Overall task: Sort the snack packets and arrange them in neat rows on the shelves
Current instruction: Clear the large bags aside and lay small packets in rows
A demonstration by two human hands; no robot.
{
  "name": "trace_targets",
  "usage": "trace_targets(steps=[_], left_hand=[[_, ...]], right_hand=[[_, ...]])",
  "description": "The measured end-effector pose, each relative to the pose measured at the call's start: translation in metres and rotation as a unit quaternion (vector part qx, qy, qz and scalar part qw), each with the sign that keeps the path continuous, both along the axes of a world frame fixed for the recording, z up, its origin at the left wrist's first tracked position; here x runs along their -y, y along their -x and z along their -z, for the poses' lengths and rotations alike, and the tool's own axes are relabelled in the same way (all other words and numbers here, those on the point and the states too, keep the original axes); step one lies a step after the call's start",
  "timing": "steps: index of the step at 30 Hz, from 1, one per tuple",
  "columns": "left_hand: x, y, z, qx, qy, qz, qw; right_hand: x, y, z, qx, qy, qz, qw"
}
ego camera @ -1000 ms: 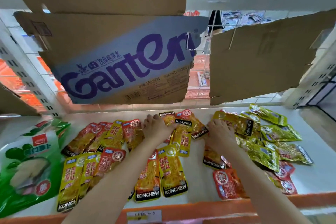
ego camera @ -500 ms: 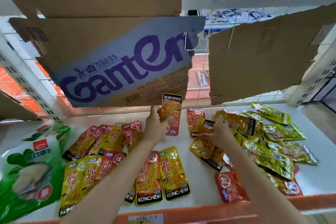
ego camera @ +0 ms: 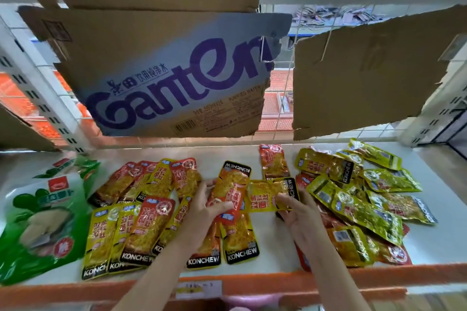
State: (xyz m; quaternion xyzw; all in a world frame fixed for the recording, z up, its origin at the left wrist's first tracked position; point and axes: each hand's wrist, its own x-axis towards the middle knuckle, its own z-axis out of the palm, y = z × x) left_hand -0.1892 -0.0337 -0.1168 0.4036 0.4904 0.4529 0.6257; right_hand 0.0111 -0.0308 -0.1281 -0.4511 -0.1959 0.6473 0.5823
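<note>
On the white shelf (ego camera: 290, 264), between the tidy rows at the left and the loose heap at the right, both hands are busy. Half a second ago the left hand (ego camera: 202, 206) held its orange packet (ego camera: 231, 188) raised toward the hanging cardboard (ego camera: 177, 83); now it has come down, fingers curled round it, upside down, just above the left rows (ego camera: 141, 222). The right hand (ego camera: 294, 209), which was digging in the unsorted pile (ego camera: 358, 199), now pinches a yellow packet (ego camera: 269, 195) pulled clear of it. To me, both look bound for the rows, so the sorting is moving along.
</note>
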Motion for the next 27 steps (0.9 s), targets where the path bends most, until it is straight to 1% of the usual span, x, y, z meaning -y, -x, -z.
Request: trace_targets(steps=[3,6,12,14,17,21,23,25,27], left_hand=[[-0.001,0.006,0.002,0.065,0.01,0.002,0.998],[0.0,0.005,0.004,0.069,0.014,-0.005,0.998],[0.002,-0.001,0.005,0.113,0.025,-0.089,0.989],[0.001,-0.002,0.005,0.112,0.025,-0.099,0.988],[0.001,-0.005,0.003,0.144,0.021,-0.118,0.982],[0.0,-0.006,0.005,0.184,0.032,-0.162,0.969],[0.001,-0.009,0.003,0.178,0.034,-0.18,0.967],[0.003,-0.01,0.001,0.138,0.057,-0.187,0.971],[0.002,-0.011,0.001,0.093,0.075,-0.201,0.972]], right_hand=[[0.002,-0.006,0.002,-0.018,-0.022,-0.008,1.0],[0.0,-0.007,0.002,-0.015,-0.048,-0.031,0.998],[-0.003,-0.004,0.007,-0.056,-0.041,0.01,0.998],[-0.003,-0.001,0.009,-0.038,-0.037,0.011,0.999],[-0.002,0.0,0.01,0.013,-0.035,-0.003,0.999],[-0.007,0.0,0.01,0.021,-0.035,-0.02,0.999],[-0.007,0.001,0.008,-0.004,-0.029,-0.032,0.999],[-0.006,0.0,0.006,-0.024,-0.014,-0.038,0.999],[-0.005,0.0,0.004,0.001,-0.012,-0.049,0.999]])
